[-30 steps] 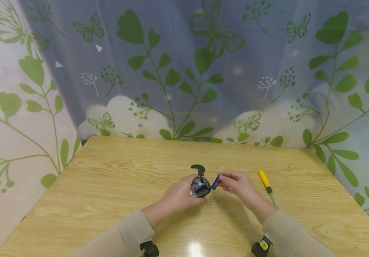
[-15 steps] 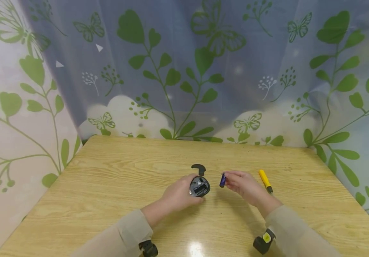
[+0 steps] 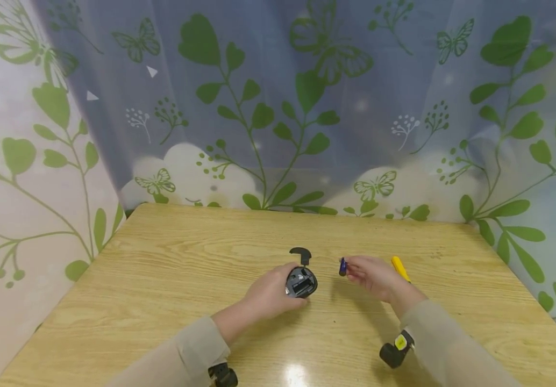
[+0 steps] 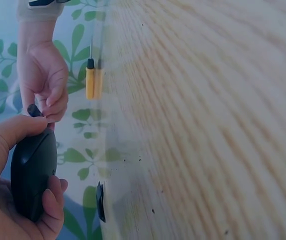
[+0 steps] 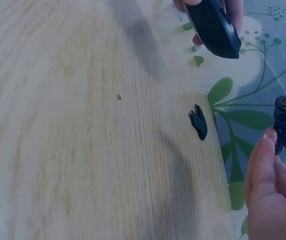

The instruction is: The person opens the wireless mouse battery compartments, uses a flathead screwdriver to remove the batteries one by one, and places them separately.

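Observation:
My left hand [image 3: 270,293] grips a black computer mouse [image 3: 302,282] with its underside turned up, so the open battery slot shows in the head view. In the left wrist view my thumb lies along one side of the mouse [image 4: 33,172] and the fingers curl round the other. To the right, my right hand [image 3: 377,277] pinches a dark blue battery [image 3: 343,267] between thumb and fingers, apart from the mouse. One end of the battery [image 5: 282,120] points up in the right wrist view. Beyond the mouse lies its curved black battery cover [image 3: 301,253].
A yellow-handled screwdriver [image 3: 400,267] lies on the wooden table [image 3: 186,242] right of my right hand, its shaft hidden behind the forearm. A curtain [image 3: 379,123] printed with leaves and butterflies stands behind the table, with similar cloth at both sides.
My right hand has drawn the battery away from the mouse, to the right, and turned it more upright. My left hand keeps the mouse in nearly the same place.

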Demonstrator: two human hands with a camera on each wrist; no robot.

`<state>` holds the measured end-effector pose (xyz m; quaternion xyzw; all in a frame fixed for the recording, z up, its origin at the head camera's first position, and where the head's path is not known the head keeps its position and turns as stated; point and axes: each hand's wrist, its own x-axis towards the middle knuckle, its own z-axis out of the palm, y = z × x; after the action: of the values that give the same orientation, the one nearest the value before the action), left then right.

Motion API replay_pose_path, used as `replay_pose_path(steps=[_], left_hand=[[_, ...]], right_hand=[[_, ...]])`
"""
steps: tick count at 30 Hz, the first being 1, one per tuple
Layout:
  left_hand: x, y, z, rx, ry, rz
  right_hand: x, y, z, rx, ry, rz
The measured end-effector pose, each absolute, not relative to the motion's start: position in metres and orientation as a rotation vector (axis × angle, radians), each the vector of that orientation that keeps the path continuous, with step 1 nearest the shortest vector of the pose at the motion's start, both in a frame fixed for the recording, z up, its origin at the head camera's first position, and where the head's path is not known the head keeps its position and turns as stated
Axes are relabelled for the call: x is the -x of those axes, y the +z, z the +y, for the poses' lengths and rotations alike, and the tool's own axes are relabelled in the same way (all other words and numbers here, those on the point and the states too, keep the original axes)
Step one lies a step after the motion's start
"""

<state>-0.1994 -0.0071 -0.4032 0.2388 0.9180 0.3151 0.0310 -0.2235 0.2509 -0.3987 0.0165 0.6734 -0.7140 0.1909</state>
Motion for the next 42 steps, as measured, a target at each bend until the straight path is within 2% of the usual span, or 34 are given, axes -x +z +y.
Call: replay_pose_path(steps=[14,20,32,42], left_hand=[[0.201,-0.405,-0.009,-0.731,0.979,2.825],[0.201,-0.405,-0.009,-0.734,0.97,2.828],[0.2,-0.403,-0.01,-0.737,0.975,2.819],[0.201,-0.403,-0.009,-0.711,0.958,2.815]], right_hand=[[0.241,-0.409,0.262,-0.001,-1.903,2.041],[0.247,-0.41,0.265,-0.054,-1.616,2.363],[0.274,-0.413,0.269,0.06,-1.044,2.738],[0.287,-0.415,0.267,0.068,-0.906,2.765]])
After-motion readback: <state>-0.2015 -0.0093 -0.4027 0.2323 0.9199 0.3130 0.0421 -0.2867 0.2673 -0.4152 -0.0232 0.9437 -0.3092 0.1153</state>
